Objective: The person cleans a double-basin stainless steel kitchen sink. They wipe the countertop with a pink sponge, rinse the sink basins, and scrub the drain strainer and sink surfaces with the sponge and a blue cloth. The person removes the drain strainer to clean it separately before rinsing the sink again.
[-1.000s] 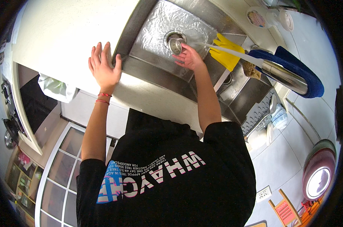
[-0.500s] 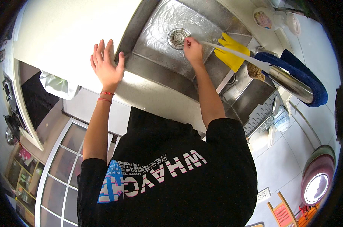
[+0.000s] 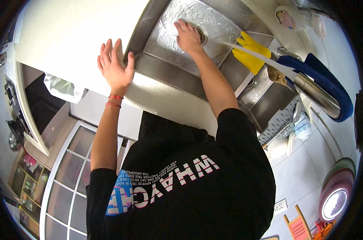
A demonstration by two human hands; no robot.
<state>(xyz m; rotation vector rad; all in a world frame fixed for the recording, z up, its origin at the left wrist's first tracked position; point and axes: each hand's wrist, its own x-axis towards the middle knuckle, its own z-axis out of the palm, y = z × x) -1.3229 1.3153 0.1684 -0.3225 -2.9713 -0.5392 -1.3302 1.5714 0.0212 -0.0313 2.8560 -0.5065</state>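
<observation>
Yellow glove (image 3: 249,63), navy towel (image 3: 332,79)

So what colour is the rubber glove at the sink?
The rubber glove is bright yellow, seen best in the head view.

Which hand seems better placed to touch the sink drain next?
Probably the right hand: it is in the sink basin, partly hiding the drain. The left hand is spread over the counter, outside the basin.

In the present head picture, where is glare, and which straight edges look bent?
Head view: glare washes out the cream countertop beside the bare left hand. Head view: bright reflections streak the wet grey steel sink basin. Head view: the white-framed glass door curves.
</observation>
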